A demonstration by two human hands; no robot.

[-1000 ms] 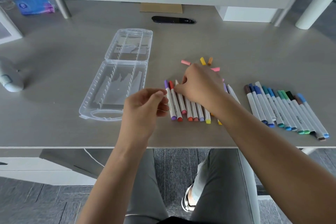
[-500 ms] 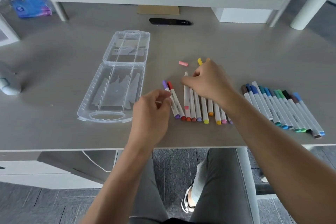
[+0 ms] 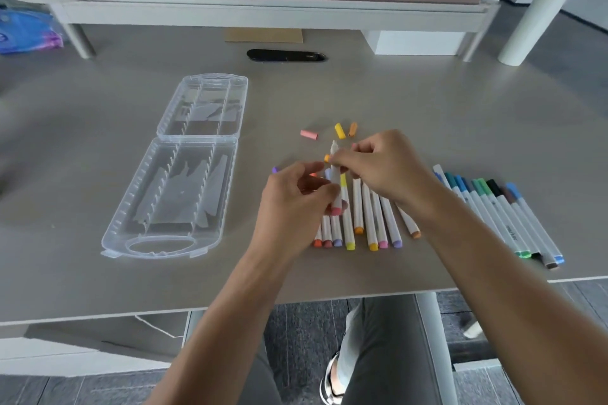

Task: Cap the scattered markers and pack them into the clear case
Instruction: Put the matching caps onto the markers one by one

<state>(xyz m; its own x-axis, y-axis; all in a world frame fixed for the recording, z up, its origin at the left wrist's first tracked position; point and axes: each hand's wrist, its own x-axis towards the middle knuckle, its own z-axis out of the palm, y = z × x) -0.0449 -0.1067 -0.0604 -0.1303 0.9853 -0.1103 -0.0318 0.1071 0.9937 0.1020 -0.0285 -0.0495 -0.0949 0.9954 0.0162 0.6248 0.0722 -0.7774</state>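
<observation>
Head view: my left hand [image 3: 297, 204] and right hand [image 3: 385, 164] pinch one uncapped marker [image 3: 335, 174]; a fumble could smear ink.

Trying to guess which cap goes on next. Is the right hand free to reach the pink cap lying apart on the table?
Probably not yet. The pink cap lies in the open, but the right hand is pinching the marker that the left hand also holds.
</observation>
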